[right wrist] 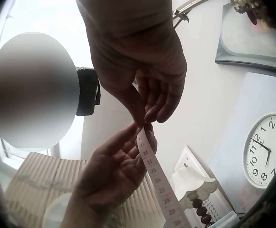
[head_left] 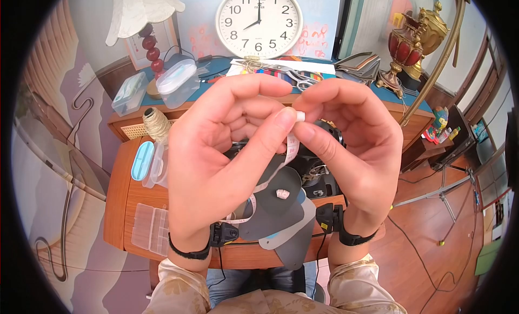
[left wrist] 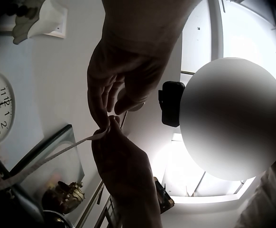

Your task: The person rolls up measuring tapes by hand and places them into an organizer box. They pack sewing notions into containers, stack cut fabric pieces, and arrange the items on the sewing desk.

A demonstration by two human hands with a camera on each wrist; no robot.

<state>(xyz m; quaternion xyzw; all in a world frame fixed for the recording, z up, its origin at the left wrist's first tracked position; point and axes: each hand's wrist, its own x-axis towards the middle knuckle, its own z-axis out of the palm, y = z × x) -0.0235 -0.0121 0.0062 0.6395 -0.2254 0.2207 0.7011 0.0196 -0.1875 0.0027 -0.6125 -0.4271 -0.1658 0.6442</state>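
A white tape measure with pink numbers (head_left: 292, 146) has its end wound into a tiny roll (head_left: 300, 116) between my two hands. My left hand (head_left: 216, 151) pinches the roll between thumb and forefinger, the other fingers curled behind. From the other side, thumb and fingertips of my right hand (head_left: 362, 146) grip it too. Below the hands the loose tape hangs and trails over the grey flat pieces (head_left: 281, 222), looping near the left wrist. A small patterned white lump (head_left: 282, 194) lies on those pieces. In the right wrist view the tape (right wrist: 159, 183) runs down from the fingertips.
Behind the hands stands a black machine (head_left: 319, 173), partly hidden. A thread cone (head_left: 155, 123), a blue-lidded case (head_left: 142, 160) and a clear divided box (head_left: 150, 227) are at left. Scissors (head_left: 304, 80), a clock (head_left: 259, 22) and a lamp (head_left: 145, 11) are at the back.
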